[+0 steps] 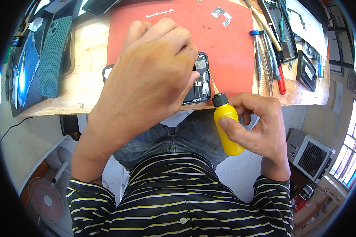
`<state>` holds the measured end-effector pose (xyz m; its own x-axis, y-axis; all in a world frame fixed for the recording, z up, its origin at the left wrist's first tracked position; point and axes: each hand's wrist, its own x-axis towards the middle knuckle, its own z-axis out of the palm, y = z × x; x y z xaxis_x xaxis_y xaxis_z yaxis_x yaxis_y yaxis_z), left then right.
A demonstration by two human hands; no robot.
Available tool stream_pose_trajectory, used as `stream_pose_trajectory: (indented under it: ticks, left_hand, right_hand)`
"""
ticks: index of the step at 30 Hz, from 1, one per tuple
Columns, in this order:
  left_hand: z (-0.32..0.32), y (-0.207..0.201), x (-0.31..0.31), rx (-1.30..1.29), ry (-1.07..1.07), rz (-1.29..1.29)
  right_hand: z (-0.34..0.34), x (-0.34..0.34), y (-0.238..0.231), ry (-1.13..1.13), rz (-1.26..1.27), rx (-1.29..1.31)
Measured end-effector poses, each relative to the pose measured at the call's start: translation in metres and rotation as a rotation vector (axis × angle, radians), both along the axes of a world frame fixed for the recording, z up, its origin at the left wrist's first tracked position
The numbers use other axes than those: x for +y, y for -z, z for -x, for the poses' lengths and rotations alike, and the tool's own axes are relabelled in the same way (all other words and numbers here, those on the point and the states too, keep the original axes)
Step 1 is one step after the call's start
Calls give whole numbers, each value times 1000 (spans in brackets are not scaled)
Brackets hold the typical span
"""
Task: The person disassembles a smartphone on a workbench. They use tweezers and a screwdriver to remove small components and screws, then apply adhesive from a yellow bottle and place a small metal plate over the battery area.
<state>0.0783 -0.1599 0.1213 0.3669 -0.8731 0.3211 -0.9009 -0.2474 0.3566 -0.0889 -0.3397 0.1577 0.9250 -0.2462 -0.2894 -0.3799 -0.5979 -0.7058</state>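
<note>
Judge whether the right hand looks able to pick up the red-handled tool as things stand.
Probably not: the right hand is holding the yellow bottle, though the red-handled tool lies nearby with nothing visibly blocking the way.

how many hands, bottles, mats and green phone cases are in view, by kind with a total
left hand and right hand: 2
yellow bottle: 1
red mat: 1
green phone case: 1
total: 5
</note>
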Motion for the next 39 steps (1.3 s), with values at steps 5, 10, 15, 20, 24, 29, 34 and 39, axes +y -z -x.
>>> stream_pose_trajectory:
  ticks: [5,10,15,20,24,29,34,39]
  left_hand:
    - [-1,1,0,10,6,15]
    - [-4,7,2,44,12,39]
    - [-2,5,0,65,7,55]
    - [7,-2,-2,87,-49,-61]
    - [12,-1,-2,71,-81,-65]
    - [18,-5,0,95,-113,-96]
    - [26,-14,3,127,-126,-156]
    - [29,-13,5,99,-117,-154]
  right_hand:
    - [2,-1,2,2,-26,-19]
    - [4,-3,0,24,-31,-99]
    - [0,-36,-10,121,99,-415]
    - [-44,-116,-16,282,273,-617]
    - [-109,-185,-6,298,435,-713]
    - [-173,-241,27,358,619,-657]
    - [-200,-250,43,320,631,-541]
    - [-186,-224,20,405,717,-540]
